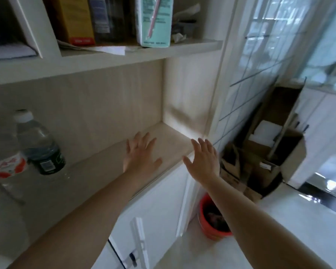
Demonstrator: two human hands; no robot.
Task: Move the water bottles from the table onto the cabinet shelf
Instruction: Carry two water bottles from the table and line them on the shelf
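two bottles on the shelf, both hands empty

the cabinet shelf (97, 171) carries two water bottles at its left end: a dark-labelled bottle (40, 141) with a white cap standing upright near the back panel, and a red-labelled bottle (5, 162) just beside it, closer to the camera and partly cut off by the frame edge. they sit touching or nearly so; the blur makes it hard to say which. packing them to the left leaves the right stretch of the shelf bare, which looks like room kept for more bottles. the surface they are said to come from is not in view, so how many remain cannot be told.

the left hand (139, 155) reaches out over the bare part of the shelf, palm down, fingers straight and spread; whether it rests on the board or floats just above it is unclear. the right hand (203, 160) is stretched forward near the shelf's right front corner, fingers likewise straight and fanned, off the edge and holding nothing. neither grip is closed on anything; both are apart and relaxed. both forearms run long and nearly parallel from the bottom of the frame. judging by the empty hands, a placing step looks finished and another trip would come next.

above, an upper shelf (163, 50) holds boxes and cartons. a red bucket (211, 224) stands on the floor below, with cardboard boxes (260, 158) to the right.
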